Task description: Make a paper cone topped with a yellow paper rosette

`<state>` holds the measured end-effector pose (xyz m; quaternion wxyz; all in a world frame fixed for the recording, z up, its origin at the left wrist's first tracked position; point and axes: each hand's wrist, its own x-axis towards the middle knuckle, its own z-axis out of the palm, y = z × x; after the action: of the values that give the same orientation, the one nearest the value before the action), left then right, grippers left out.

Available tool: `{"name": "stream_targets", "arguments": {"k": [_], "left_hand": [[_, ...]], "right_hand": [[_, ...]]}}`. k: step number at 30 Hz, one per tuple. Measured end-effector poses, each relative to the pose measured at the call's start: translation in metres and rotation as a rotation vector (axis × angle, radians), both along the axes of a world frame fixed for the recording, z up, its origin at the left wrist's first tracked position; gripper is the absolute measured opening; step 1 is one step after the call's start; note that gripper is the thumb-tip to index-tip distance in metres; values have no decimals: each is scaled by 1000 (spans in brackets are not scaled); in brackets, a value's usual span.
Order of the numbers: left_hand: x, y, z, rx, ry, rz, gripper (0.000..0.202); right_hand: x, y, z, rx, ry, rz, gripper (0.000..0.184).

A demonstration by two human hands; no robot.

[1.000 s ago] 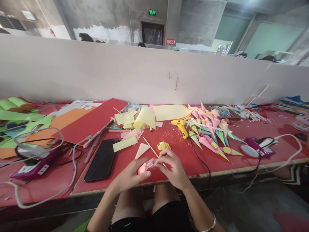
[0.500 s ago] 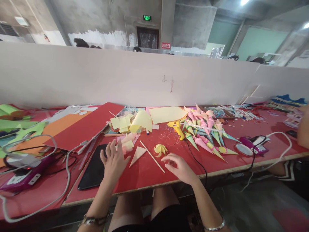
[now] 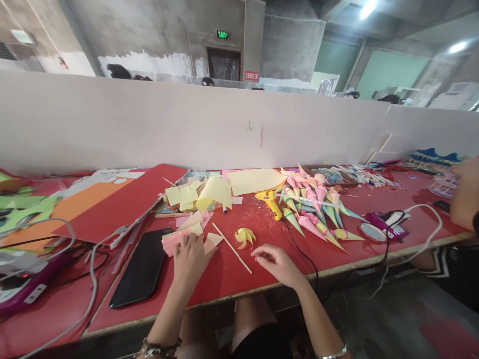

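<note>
Left hand (image 3: 190, 257) presses pink paper (image 3: 170, 243) with fingers spread, left of the stick (image 3: 232, 248). Right hand (image 3: 275, 263), loosely curled and empty, rests right of it. Beyond, many cones (image 3: 314, 204) look finished; this paper is still flat.

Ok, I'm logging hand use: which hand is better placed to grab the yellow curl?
Right. The right hand lies free beside the curl; the left hand rests on pink paper.
</note>
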<state>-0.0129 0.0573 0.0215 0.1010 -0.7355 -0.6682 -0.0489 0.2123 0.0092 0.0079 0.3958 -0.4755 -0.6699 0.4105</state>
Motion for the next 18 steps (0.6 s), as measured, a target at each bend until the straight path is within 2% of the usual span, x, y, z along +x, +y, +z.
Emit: {"name": "stream_targets", "arguments": {"k": [8,13,16,18], "left_hand": [[-4,13,8,-136,-67,-59,31],[-4,20,15,-232,-142,-79,30],[-5,23,18,-250,-169,-97,26],[-5,25,18,-252,-171,-103,23]], "right_hand": [[3,4,-1,-36,29,-43,18],[-10,9,-3,51,-51,-156,16],[-22,6,-1,98,-151,-106,14],[-28,3,2,132,-216,-59,19]]}}
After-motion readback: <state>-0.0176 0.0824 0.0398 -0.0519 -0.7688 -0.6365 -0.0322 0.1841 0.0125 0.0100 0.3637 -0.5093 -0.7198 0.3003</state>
